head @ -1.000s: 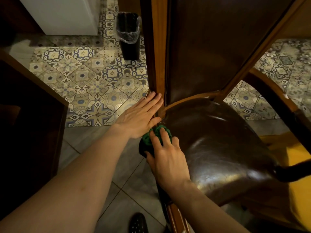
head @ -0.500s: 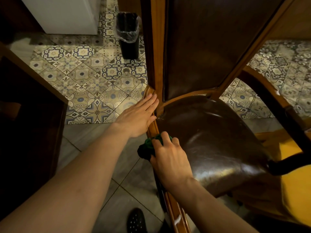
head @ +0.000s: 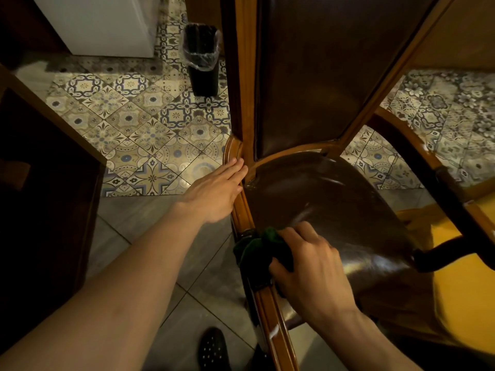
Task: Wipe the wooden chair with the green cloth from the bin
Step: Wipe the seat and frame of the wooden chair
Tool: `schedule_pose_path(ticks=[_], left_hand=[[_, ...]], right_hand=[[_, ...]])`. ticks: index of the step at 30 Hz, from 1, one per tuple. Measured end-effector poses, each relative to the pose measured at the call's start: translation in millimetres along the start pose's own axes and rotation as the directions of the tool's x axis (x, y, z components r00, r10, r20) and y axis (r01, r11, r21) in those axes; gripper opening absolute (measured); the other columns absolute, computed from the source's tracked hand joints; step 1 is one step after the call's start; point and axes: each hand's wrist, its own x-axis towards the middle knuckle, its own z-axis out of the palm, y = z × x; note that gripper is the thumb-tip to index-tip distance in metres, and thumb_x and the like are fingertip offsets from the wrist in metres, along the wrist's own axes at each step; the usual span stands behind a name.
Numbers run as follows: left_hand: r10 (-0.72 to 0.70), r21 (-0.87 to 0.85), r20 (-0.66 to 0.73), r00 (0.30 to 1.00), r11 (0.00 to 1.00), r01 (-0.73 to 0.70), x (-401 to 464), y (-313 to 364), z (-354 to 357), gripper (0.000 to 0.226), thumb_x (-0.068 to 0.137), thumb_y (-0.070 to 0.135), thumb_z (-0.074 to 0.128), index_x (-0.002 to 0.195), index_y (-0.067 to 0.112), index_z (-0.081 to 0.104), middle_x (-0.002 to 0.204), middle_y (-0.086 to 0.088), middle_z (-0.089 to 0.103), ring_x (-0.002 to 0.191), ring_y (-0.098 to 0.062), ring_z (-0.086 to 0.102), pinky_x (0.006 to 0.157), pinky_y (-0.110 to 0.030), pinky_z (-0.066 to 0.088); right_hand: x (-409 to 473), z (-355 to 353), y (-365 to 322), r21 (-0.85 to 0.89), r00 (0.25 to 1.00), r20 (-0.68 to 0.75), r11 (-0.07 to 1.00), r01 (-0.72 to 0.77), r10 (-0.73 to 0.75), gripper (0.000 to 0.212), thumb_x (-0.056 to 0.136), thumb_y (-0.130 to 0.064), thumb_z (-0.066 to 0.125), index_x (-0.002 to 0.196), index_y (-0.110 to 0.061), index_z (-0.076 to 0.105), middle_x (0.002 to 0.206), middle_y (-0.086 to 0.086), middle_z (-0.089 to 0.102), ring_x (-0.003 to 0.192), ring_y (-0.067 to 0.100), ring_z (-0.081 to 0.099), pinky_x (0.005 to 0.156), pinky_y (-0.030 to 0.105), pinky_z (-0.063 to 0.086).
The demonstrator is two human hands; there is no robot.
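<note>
The wooden chair (head: pixel 273 325) has a dark leather seat and back in an orange-brown frame and fills the middle and right. My right hand (head: pixel 313 271) grips the bunched green cloth (head: pixel 257 253) and presses it on the left wooden side rail of the seat. My left hand (head: pixel 217 191) lies flat, fingers together, against the same rail near the rear post, holding nothing. The black bin (head: pixel 202 60) with a clear liner stands on the floor behind the chair's left post.
Dark wooden furniture (head: pixel 40 183) rises close on the left. A white appliance (head: pixel 99 22) stands at the back left on patterned tiles. Something yellow (head: pixel 463 290) lies under a second chair's frame at the right. My dark shoe (head: pixel 214 349) is on the grey tiles below.
My right hand has slid the green cloth along the side rail toward me, away from the rear post. My left hand stays flat by the post.
</note>
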Motion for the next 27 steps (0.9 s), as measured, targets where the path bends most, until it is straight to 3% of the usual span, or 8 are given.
schedule_pose_path(ticks=[5, 12, 16, 21, 27], left_hand=[[0.017, 0.018, 0.015, 1.000, 1.000, -0.017, -16, 15, 5, 0.057, 0.109, 0.033, 0.026, 0.160, 0.015, 0.009, 0.169, -0.002, -0.001, 0.153, -0.012, -0.008, 0.124, -0.033, -0.002], [0.111, 0.085, 0.000, 0.994, 0.990, -0.110, -39, 38, 33, 0.058, 0.106, 0.044, 0.019, 0.160, 0.023, 0.015, 0.169, 0.000, 0.005, 0.154, -0.014, -0.009, 0.125, -0.038, -0.003], [0.127, 0.118, -0.001, 0.992, 0.985, -0.126, -54, 44, 44, 0.061, 0.104, 0.050, 0.012, 0.160, 0.026, 0.017, 0.169, 0.001, 0.007, 0.154, -0.015, -0.010, 0.124, -0.038, -0.007], [0.142, 0.163, 0.010, 0.990, 0.976, -0.141, -63, 56, 55, 0.067, 0.100, 0.055, 0.006, 0.160, 0.026, 0.015, 0.168, 0.002, 0.002, 0.153, -0.014, -0.015, 0.124, -0.040, -0.006], [0.053, 0.205, 0.009, 0.999, 0.977, -0.054, -66, 71, 62, 0.067, 0.102, 0.055, 0.010, 0.161, 0.023, 0.007, 0.169, 0.001, -0.006, 0.152, -0.016, -0.020, 0.123, -0.038, -0.009]], right_hand=[[-27, 0, -5, -0.025, 0.999, -0.044, 1.000, 0.011, -0.012, 0.041, 0.085, -0.034, 0.064, 0.124, -0.025, 0.057, 0.119, -0.005, 0.051, 0.097, 0.020, 0.053, 0.074, 0.033, 0.052], [-63, 32, -7, -0.110, 0.996, 0.078, 0.992, 0.053, -0.045, 0.045, 0.090, -0.031, 0.059, 0.135, -0.030, 0.049, 0.140, -0.005, 0.043, 0.113, 0.023, 0.042, 0.074, 0.036, 0.055], [-77, 55, -2, -0.164, 0.983, 0.155, 0.979, 0.125, -0.100, 0.059, 0.096, -0.023, 0.056, 0.150, -0.029, 0.032, 0.161, 0.000, 0.021, 0.135, 0.032, 0.027, 0.094, 0.043, 0.052], [-90, 68, 6, -0.184, 0.984, 0.128, 0.972, 0.147, -0.124, 0.066, 0.098, -0.016, 0.054, 0.155, -0.020, 0.021, 0.163, 0.006, 0.017, 0.134, 0.035, 0.029, 0.095, 0.044, 0.051], [-107, 70, 14, -0.205, 0.975, 0.153, 0.960, 0.192, -0.162, 0.077, 0.087, -0.006, 0.065, 0.153, -0.012, 0.025, 0.157, 0.013, 0.025, 0.129, 0.040, 0.032, 0.091, 0.050, 0.051]])
